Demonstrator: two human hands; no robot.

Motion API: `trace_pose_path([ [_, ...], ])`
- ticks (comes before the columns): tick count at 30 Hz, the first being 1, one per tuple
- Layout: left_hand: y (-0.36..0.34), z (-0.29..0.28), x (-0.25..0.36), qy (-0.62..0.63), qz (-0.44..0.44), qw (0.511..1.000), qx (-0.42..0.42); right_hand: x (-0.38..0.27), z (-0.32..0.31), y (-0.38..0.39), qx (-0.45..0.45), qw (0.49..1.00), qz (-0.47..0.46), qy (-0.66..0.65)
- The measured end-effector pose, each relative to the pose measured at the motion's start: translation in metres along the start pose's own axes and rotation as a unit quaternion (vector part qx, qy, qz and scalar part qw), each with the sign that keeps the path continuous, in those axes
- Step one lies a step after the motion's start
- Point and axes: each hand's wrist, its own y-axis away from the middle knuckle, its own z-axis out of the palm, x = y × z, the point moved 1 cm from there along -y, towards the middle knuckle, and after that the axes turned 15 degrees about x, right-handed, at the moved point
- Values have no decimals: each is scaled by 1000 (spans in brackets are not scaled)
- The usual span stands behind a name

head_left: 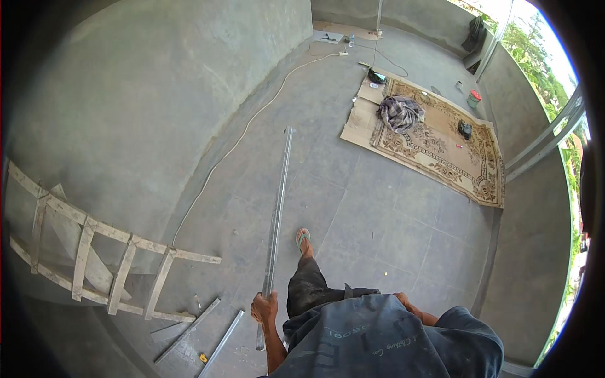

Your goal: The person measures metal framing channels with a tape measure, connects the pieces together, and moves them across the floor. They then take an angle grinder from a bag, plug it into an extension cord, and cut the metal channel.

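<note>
My left hand (265, 307) is closed around a long, thin galvanized metal channel (278, 211), near its lower end. The channel stretches ahead over the grey floor, and a short piece of it sticks out behind my fist. My right hand (406, 303) rests by my waist on the other side of my body. Its fingers are partly hidden by my dark shirt, so I cannot make out whether they hold anything. One foot in a sandal (304, 238) is on the floor to the right of the channel.
At left, a wooden ladder (129, 271) leans near the wall. Loose metal strips (220, 345) and a yellow tape measure (203, 358) lie behind it. A white cable (242, 135) runs along the wall. Ahead right are a patterned rug (435, 151), bundled cloth (401, 114) and a red-lidded container (474, 97).
</note>
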Motion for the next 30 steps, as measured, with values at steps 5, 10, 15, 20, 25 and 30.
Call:
trace_pose_path([
  [5, -123, -8, 99, -11, 41, 999, -23, -129, -25, -137, -7, 994, -61, 90],
  [10, -253, -13, 196, 13, 89, 995, -28, -246, -61, -192, 54, 910, 262, -316],
  [15, -348, -1, 298, 44, 103, 994, -10, -325, -94, -227, -39, 921, 254, -294],
  [20, -413, 64, 382, 83, 69, 994, -32, -383, -126, -295, -180, 902, 256, -297],
  [25, -467, 112, 501, 121, 50, 990, -42, -433, -191, -401, -290, 876, 247, -297],
  [30, -524, 133, 652, 94, 37, 994, -44, -492, -272, -512, -326, 858, 240, -315],
])
